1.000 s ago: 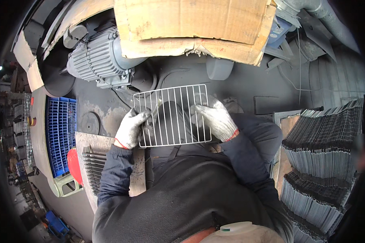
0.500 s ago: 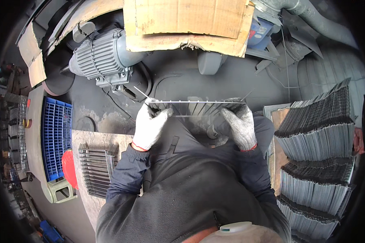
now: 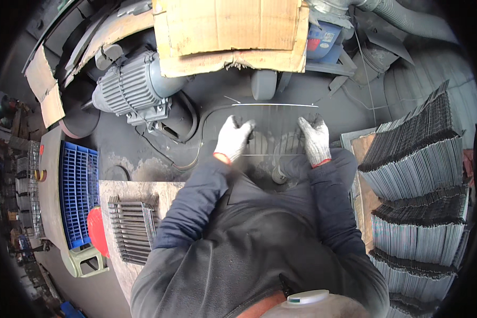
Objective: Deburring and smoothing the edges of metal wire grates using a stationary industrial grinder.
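Note:
A thin metal wire rack (image 3: 275, 105) spans the gap between my two hands, in front of my lap. Its bright far bar lies beyond my fingertips, and a fainter bar runs nearer to my knees. My left hand (image 3: 234, 139), in a white knitted glove with a red cuff edge, is closed on the rack's left side. On the opposite side my right hand (image 3: 315, 140), gloved the same way, grips the rack with curled fingers. The dark wires between the bars are hard to make out against the floor. Just beyond the rack is a grey wheel (image 3: 263, 85).
Cardboard (image 3: 228, 32) covers the machine ahead, with a grey motor (image 3: 130, 87) to its left. Tall stacks of wire racks (image 3: 413, 159) stand at my right. A smaller pile of racks (image 3: 133, 228) lies on a board at my left, near a blue crate (image 3: 79, 191).
Both hands have moved farther from my body with the rack, the left one also rightward. The rack's bright bar is now nearer the wheel. The view has shifted slightly.

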A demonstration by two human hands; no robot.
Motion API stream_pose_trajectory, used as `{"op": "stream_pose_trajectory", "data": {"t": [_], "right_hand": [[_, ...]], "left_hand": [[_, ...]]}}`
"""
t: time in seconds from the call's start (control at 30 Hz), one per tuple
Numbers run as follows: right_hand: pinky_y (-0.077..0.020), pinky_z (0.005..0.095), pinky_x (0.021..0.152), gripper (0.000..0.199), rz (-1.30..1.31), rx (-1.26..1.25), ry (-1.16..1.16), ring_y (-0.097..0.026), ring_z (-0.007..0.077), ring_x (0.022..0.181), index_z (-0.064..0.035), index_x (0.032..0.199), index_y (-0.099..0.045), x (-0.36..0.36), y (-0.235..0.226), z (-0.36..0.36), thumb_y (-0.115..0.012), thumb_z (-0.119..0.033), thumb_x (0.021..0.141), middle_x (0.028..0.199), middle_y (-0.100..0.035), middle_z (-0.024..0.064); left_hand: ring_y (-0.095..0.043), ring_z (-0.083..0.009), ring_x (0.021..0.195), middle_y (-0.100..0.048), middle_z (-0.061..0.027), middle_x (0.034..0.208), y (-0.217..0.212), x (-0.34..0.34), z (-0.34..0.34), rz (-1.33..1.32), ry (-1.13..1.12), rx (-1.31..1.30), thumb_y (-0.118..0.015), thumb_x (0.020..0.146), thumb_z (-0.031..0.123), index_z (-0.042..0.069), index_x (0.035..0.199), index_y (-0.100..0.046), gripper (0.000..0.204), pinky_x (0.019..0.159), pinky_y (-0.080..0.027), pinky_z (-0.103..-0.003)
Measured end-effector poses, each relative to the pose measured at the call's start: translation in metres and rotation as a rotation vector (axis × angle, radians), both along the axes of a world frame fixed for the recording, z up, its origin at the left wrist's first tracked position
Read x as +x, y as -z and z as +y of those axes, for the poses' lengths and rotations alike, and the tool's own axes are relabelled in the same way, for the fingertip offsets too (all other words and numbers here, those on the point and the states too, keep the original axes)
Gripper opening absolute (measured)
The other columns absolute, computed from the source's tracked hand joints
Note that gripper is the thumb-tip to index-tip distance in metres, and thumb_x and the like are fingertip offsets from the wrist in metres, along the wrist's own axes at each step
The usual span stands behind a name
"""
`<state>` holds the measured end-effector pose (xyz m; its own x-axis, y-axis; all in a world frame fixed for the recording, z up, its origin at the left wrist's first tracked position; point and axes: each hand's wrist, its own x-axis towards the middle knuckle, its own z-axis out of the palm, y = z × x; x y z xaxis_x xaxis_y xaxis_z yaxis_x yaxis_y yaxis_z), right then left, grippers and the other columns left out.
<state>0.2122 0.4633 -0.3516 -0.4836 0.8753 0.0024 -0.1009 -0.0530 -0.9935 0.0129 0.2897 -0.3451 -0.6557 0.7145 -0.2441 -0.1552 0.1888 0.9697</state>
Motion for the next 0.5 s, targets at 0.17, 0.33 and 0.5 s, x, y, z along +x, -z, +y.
{"op": "stream_pose_trajectory", "data": {"t": [0.17,0.33,0.5], "right_hand": [[-0.0566,0.0318,0.076,0.019,-0.024,-0.071,0.051,-0.067,0.0132,0.085,0.0003,0.117,-0.069,-0.003,0.009,0.033,-0.075,-0.006,0.1,0.101,-0.074,0.0047],[-0.0535,0.0312,0.057,0.02,-0.252,-0.254,-0.03,-0.063,0.0142,0.062,-0.0038,0.108,-0.068,-0.057,-0.018,0.001,-0.079,-0.018,0.099,0.08,-0.066,0.0025],[-0.0524,0.0278,0.059,0.017,-0.142,-0.113,-0.145,-0.062,0.0103,0.066,-0.0086,0.111,-0.068,-0.091,0.032,-0.014,-0.078,-0.017,0.1,0.086,-0.068,0.0004]], "left_hand": [[-0.061,-0.0117,0.071,-0.067,-0.0047,0.086,0.019,-0.01,0.038,-0.107,0.054,-0.016,-0.08,0.097,0.024,0.002,0.107,-0.063,0.029,0.061,-0.052,-0.032],[-0.061,-0.0116,0.072,-0.068,-0.0013,0.088,0.045,-0.047,-0.003,-0.049,-0.054,0.076,-0.079,0.097,0.02,0.004,0.113,-0.066,0.026,0.06,-0.051,-0.032],[-0.064,-0.0102,0.074,-0.072,-0.0019,0.094,0.021,-0.066,-0.04,-0.168,-0.131,0.028,-0.075,0.1,0.013,0.005,0.121,-0.067,0.024,0.064,-0.053,-0.029]]}}
